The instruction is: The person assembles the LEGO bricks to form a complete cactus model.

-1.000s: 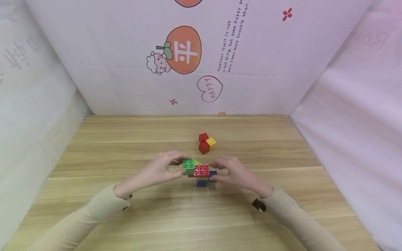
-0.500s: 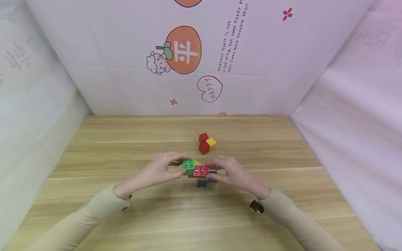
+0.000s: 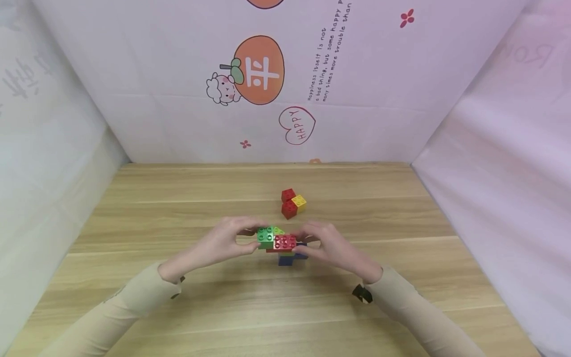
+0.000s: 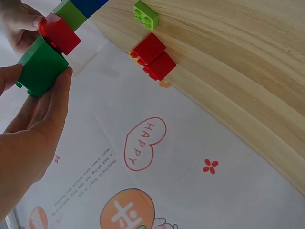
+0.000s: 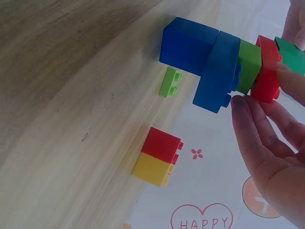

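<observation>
A stack of toy building blocks stands mid-table. Its base is a blue block (image 5: 188,43), with a longer blue block (image 5: 217,71) above. A light green block (image 5: 249,66) comes after that, then a red block (image 3: 284,242). On the red block's left end sits a dark green block (image 3: 265,238). My left hand (image 3: 227,238) pinches the dark green block between thumb and fingers. From the other side, my right hand (image 3: 332,248) pinches the red block's right end; in the right wrist view its fingertips (image 5: 240,106) lie just below the light green block.
Behind the stack, two red blocks (image 3: 289,209) and a yellow block (image 3: 299,202) are grouped on the wooden table (image 3: 178,193). A small light green block (image 4: 146,15) lies between them and the stack. Printed white cloth (image 3: 357,129) walls the back and sides.
My right hand has shifted slightly left, from beside the blue block onto the red block's right end. My left hand keeps its pinch on the dark green block, almost unmoved.
</observation>
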Tool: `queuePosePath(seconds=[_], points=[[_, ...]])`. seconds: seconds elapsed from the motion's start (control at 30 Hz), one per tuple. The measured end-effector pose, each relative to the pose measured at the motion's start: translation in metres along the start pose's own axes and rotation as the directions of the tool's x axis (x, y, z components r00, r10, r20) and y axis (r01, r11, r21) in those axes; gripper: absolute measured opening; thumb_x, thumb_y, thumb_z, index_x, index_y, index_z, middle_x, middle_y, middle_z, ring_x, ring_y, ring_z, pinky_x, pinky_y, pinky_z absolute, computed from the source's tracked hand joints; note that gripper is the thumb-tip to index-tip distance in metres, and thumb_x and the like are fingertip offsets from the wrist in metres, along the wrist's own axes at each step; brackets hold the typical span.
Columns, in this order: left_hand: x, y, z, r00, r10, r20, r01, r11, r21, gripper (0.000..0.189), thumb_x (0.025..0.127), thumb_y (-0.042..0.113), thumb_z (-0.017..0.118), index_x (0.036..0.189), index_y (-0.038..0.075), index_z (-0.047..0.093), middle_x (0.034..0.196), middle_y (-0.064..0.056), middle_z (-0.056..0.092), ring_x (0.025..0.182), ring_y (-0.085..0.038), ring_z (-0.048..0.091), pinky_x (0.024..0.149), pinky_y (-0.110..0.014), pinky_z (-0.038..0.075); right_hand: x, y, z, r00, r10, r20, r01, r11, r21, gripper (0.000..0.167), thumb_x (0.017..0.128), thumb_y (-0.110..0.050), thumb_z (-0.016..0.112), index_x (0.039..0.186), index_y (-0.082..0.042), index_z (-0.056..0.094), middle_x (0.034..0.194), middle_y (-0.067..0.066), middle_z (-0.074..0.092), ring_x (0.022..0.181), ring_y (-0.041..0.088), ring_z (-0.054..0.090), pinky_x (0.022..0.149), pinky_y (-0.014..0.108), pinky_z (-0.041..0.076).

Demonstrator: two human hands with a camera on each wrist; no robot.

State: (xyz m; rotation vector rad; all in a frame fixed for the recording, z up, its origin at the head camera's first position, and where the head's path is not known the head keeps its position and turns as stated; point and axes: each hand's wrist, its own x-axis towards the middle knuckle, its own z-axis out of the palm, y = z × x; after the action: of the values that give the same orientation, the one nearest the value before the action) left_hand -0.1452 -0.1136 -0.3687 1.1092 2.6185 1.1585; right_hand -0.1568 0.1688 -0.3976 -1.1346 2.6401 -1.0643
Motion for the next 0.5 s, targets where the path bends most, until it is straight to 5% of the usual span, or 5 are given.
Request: queuePosePath(seconds=[0.5], points=[[0.0032, -0.0008, 0.0, 1.0, 0.009, -0.004, -0.008, 0.998, 0.054, 0.04, 0.085, 0.004, 0.072, 0.125, 0.004, 0.067, 0.117, -0.011, 0.073, 0.101, -0.021, 0.072, 0.086, -0.031, 0.062, -0.0005, 0.0006, 0.0014, 1.0, 0.019, -0.009, -0.019, 1.0, 0.005, 0.03, 0.086, -0.018, 0.077, 0.113, -0.007, 0.068, 0.107, 0.008, 0.074, 0.095, 0.018, 0.074, 0.082, 0.027, 0.062]])
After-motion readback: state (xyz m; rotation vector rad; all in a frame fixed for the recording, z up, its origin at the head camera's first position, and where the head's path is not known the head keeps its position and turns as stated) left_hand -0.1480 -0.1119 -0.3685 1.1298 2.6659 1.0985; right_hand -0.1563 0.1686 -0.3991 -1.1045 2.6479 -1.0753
